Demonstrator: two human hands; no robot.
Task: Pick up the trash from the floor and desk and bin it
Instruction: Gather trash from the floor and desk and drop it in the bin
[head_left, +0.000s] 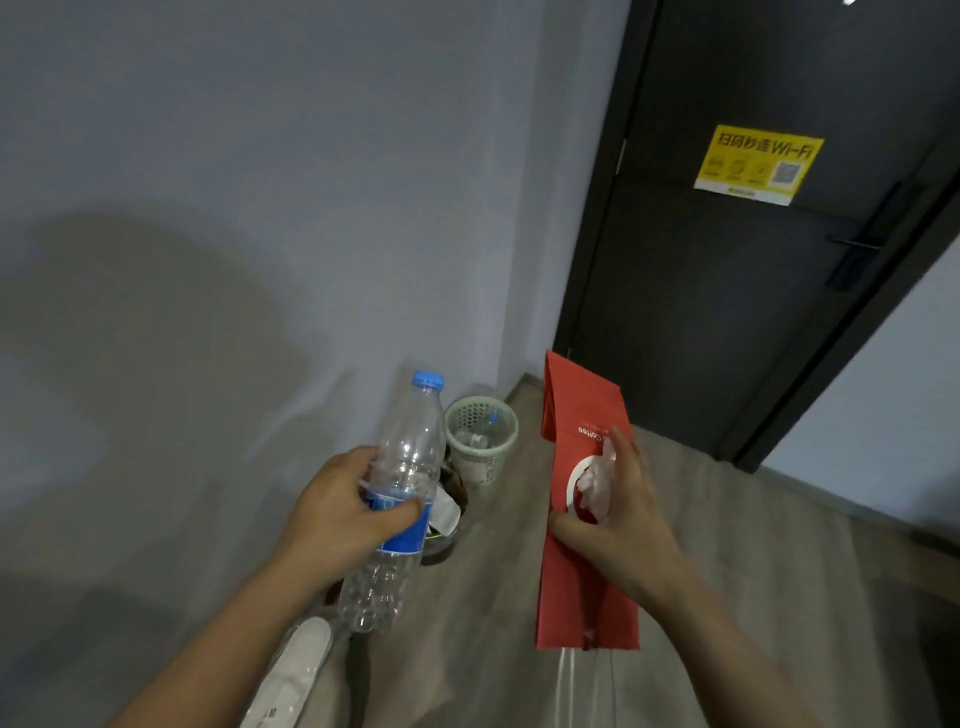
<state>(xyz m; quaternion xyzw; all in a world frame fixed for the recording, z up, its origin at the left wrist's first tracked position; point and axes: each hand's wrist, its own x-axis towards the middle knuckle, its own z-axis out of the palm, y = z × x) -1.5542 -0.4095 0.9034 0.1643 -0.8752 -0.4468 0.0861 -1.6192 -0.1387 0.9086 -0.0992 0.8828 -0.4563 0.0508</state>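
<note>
Bottle (400, 467), clear with blue cap, is gripped by the left hand (337, 512) just left of the green bin (480, 465) | red paper bag (576, 587) and white tissue (595, 483) are held by the right hand (621, 530) right of the green bin

The round pale green plastic mesh bin (481, 441) stands on the wooden floor (727, 519), close to the grey wall (260, 208), with its mouth open upward. Between the clear plastic bottle with a blue cap (410, 457) and the flat red paper bag (576, 597), a free gap leads to it. A dark round container (439, 551) sits just before the bin and is partly hidden.
</note>
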